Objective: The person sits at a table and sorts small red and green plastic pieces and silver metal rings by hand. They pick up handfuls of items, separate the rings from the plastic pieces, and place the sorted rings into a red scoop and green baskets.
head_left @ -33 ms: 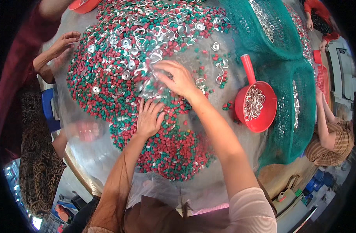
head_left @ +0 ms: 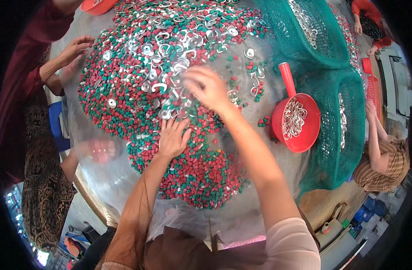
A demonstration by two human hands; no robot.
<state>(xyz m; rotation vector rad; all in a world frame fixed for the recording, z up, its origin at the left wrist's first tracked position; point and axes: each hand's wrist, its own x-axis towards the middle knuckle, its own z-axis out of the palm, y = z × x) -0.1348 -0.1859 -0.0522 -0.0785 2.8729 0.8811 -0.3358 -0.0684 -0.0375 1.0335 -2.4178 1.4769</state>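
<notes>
My left hand (head_left: 173, 137) lies flat, fingers apart, on the near part of a wide pile of small red, green and white pebble-like pieces (head_left: 194, 175). Just beyond its fingertips sits a cluster of shiny metal rings and loops (head_left: 175, 107). Over the right side of that cluster is my right hand (head_left: 207, 88), thumb and fingers bent. Motion smears those fingers, so I cannot make out whether they grip anything. More metal loops and round discs with a centre hole (head_left: 147, 49) are scattered across the far part of the pile.
To the right, a red long-handled scoop (head_left: 309, 135) contains metal loops. Beside it stand two baskets lined with green netting (head_left: 334, 162), with metal pieces inside. Another person's hand (head_left: 75, 48) hovers at the pile's left edge. Other people are along the right side.
My right hand has shifted slightly to the right. Metal loops and discs have bunched up nearer my left fingertips. My left hand has hardly moved.
</notes>
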